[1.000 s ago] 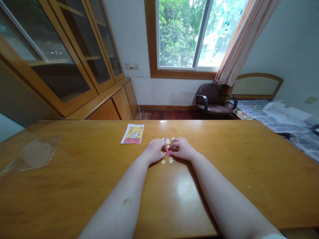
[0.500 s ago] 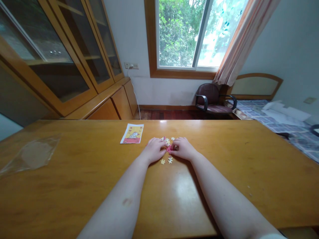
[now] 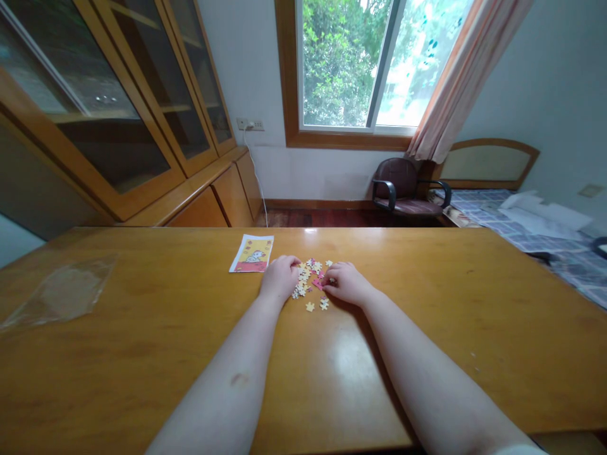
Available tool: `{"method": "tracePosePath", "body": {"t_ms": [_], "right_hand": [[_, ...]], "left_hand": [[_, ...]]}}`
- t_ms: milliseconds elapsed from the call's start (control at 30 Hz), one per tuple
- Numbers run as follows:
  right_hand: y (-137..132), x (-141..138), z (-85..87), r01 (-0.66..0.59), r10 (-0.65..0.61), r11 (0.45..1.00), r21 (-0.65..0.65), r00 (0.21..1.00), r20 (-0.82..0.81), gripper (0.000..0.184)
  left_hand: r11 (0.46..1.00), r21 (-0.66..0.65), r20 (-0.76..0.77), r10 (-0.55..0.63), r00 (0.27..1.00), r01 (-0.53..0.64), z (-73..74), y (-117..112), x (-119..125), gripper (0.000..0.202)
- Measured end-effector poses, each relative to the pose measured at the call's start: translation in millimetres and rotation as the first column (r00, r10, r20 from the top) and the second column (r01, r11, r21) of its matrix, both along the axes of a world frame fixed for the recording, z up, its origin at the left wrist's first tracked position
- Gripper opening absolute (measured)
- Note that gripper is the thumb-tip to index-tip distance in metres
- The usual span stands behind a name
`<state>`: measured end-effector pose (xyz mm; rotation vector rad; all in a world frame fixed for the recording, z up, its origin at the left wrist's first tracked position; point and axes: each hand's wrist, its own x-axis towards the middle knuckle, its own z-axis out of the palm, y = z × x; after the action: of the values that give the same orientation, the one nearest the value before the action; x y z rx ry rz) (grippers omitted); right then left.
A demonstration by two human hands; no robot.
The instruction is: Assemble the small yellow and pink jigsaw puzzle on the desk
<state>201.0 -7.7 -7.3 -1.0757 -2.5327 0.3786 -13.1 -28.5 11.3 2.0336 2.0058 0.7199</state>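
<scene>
A loose heap of small cardboard jigsaw pieces point(image 3: 303, 275), mostly cream and yellow with some pink, lies between my two hands. My right hand point(image 3: 348, 282) is at the heap's right side, its thumb and fingertips closed on a pink jigsaw piece point(image 3: 317, 284). At the left edge of the heap is my left hand point(image 3: 281, 275), with its fingers loosely apart over the pieces and the fingertips partly hidden. Two spots of loose pieces lie nearer to me: a yellow piece point(image 3: 310, 307) and some pale pieces point(image 3: 324, 304).
A picture card point(image 3: 253, 254) with a white animal on yellow and pink lies left of the heap. Farther left, a clear plastic bag point(image 3: 66, 292) rests on the wooden table point(image 3: 142, 379). Beyond the table stand a chair point(image 3: 401, 183), a bed point(image 3: 502, 215) and a cabinet point(image 3: 199, 183).
My left hand has moved left, off the pink pieces, uncovering more of the heap. My right hand stays nearly in place at the pink piece.
</scene>
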Motion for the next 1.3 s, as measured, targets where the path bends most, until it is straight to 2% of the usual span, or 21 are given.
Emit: {"method": "tracePosePath", "body": {"t_ms": [100,200,400,667,900,1100,1200,1300], "right_hand": [[-1.6,-0.5,1.1,0.002,-0.003,1.0,-0.01,1.0,-0.015,0.006],[-1.9,-1.0,1.5,-0.009,0.009,1.0,-0.017,1.0,-0.024,0.013],[-0.7,-2.0,0.0,0.019,-0.02,0.999,-0.032,0.999,-0.034,0.011],[1.7,-2.8,-3.8,0.044,-0.05,0.998,-0.055,0.992,-0.113,0.003],[8.3,1.3,-4.2,0.039,-0.051,0.998,-0.055,0.967,-0.249,0.018],[8.5,1.5,-4.4,0.084,-0.099,0.994,-0.069,0.966,-0.24,0.019],[8.4,1.4,-4.1,0.13,-0.149,0.987,-0.093,0.959,-0.24,0.019],[8.4,1.9,-3.4,0.188,-0.206,0.977,-0.099,0.953,-0.222,0.019]], "left_hand": [[1.0,-0.011,0.003,0.005,1.0,-0.005,-0.6,0.2,-1.0,0.03],[0.999,-0.014,-0.038,-0.047,0.998,0.046,-4.3,0.3,0.2,0.027],[0.988,-0.06,-0.123,-0.152,0.981,0.146,-12.4,1.5,2.2,0.031],[0.97,-0.083,0.073,-0.224,0.972,0.23,-19.0,8.0,2.4,0.032],[0.983,-0.041,0.185,-0.168,0.968,0.179,-16.0,7.8,2.6,0.027],[0.995,0.015,0.08,-0.102,0.992,0.101,-9.8,5.1,-1.1,0.028],[0.998,-0.022,0.037,-0.057,0.998,0.058,-6.7,2.8,-1.1,0.028],[0.997,-0.04,-0.028,-0.061,0.998,0.06,-5.4,1.3,-0.2,0.027]]}}
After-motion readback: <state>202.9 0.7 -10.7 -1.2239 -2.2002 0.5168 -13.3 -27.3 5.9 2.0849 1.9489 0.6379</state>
